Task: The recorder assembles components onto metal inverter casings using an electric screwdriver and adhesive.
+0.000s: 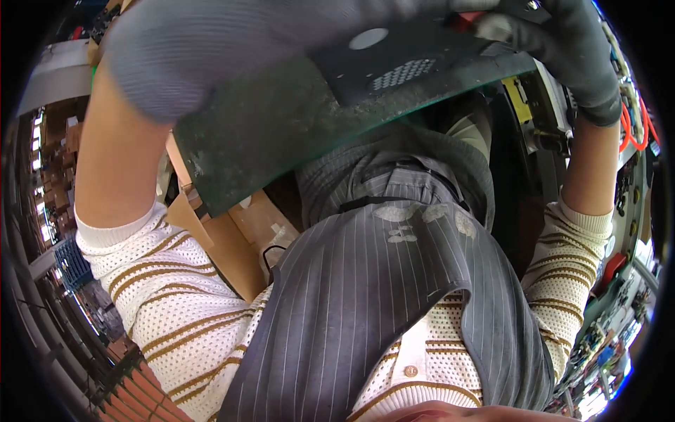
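A black metal panel [394, 68] with a round hole and a patch of hexagonal perforations lies on the dark green worktop [260, 133]. My left hand [232, 46], in a grey knit glove, reaches across above the panel from the left. It is smeared by motion, and its fingers run to the top edge. My right hand [562, 53], in a dark grey glove, is over the panel's right end. Its fingers are bent inward, with a pale fingertip beside a small red thing [465, 20]. What the fingers close on is partly cut off by the frame.
An open cardboard box [246, 232] stands below the worktop's left edge, near my body. Right of the worktop are a yellow part [517, 100] on a frame and red coiled tubing [636, 130]. A blue crate [72, 264] is at the far left.
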Demonstrator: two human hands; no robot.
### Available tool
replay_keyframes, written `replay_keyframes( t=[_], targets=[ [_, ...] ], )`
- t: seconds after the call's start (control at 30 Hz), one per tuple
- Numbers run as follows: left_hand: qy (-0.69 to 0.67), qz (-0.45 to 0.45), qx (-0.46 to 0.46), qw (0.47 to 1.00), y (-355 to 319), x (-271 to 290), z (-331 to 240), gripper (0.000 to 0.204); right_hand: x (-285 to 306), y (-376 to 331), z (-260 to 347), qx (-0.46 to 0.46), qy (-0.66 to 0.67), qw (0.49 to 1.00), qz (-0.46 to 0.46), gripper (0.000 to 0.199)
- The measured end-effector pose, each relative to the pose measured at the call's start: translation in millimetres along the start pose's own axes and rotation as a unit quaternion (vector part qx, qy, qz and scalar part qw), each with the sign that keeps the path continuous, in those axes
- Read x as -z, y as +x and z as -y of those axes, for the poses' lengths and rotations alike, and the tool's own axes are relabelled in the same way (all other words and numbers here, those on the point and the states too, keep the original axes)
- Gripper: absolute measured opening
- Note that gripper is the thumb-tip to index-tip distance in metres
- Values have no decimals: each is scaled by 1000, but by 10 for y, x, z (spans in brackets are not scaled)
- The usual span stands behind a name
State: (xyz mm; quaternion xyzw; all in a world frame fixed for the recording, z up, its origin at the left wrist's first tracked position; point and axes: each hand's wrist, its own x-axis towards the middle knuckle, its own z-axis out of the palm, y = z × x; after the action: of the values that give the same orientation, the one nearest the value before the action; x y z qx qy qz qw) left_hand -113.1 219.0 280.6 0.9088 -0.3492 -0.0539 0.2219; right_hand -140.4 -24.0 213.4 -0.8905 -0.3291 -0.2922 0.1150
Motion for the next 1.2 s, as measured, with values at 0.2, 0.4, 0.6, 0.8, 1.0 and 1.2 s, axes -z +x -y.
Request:
replay_keyframes(
  t=[0.2,0.4,0.6,0.8,1.0,1.2],
  targets=[
    [-88,-115,36,989,-398,754,1378,40,149,33,22,-39,-33,999,18,52],
    [-93,-129,272,949,-1142,527,2724,30,127,-162,-145,-22,-88,995,48,77],
    [325,-125,127,929,-928,-309,3002,38,-58,-321,526,-98,-5,974,-205,44],
    [527,-34,102,843,-438,-584,3234,47,-1298,245,1656,95,338,936,37,30],
    [417,-28,55,907,-638,-840,3107,36,-2302,676,1608,-166,299,939,48,39],
    [320,-151,-12,935,-1125,-746,2895,40,-2844,1014,1764,-229,110,967,-11,59]
  ],
)
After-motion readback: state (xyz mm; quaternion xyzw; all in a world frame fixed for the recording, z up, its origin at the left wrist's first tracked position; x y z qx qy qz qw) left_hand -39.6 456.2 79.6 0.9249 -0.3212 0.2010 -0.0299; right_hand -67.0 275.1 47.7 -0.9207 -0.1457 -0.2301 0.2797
